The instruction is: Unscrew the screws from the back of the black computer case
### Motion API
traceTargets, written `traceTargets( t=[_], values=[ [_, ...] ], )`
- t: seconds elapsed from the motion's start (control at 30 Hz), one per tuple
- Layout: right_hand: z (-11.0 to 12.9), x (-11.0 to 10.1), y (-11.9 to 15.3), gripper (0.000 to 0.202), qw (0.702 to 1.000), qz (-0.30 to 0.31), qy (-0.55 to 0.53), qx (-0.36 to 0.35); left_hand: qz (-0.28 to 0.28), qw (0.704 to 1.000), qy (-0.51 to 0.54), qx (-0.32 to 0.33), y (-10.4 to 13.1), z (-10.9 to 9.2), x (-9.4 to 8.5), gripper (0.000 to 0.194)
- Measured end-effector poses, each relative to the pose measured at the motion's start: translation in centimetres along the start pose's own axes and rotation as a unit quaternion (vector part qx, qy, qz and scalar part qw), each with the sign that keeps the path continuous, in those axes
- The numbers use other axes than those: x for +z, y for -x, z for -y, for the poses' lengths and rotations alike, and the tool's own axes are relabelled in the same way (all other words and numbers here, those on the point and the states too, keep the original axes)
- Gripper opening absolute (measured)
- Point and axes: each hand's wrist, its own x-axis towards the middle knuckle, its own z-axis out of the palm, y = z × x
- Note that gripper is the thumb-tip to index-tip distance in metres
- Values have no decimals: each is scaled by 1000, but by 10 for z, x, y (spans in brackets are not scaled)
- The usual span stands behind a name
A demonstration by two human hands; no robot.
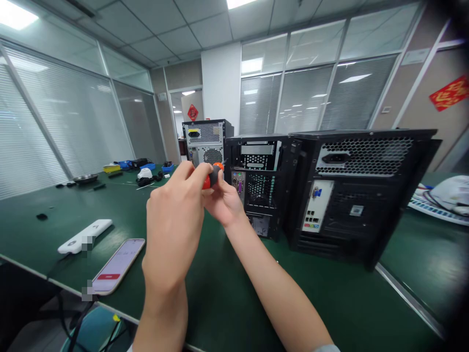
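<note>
Both of my hands are raised over the green table (220, 274), close together in front of the computer cases. Something with a red and black handle (213, 177), which looks like a screwdriver, is between them. My left hand (178, 210) has its fingers wrapped round the handle from the left. From the right, my right hand (225, 200) closes on the same handle with thumb and fingers. Just behind my hands stands an open-backed black case (256, 181), with purple and green ports on its left side. The handle's far end partly overlaps this case.
A larger black case (351, 195) stands at the right, another case (205, 139) farther back. On the left lie a phone (119, 266) and a white power strip-like device (86, 236). Small parts, blue trays (167, 167) and a metal bowl (85, 179) sit behind. A white helmet-like object (452, 193) is far right.
</note>
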Motion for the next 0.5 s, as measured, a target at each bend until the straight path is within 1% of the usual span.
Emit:
traceTargets(
  t=[0.17,0.27,0.37,0.5],
  values=[
    [-1,-1,-1,23,1000,-7,27,3,0,1000,-5,3,0,5,1,24],
    [-2,-1,-1,23,1000,-7,30,1,2,1000,-4,3,0,7,1,25],
    [-3,-3,-1,25,1000,8,26,-2,9,1000,9,-6,0,9,0,25],
    [-3,-3,-1,19,999,19,46,4,3,999,32,-10,0,13,-2,27]
  ],
)
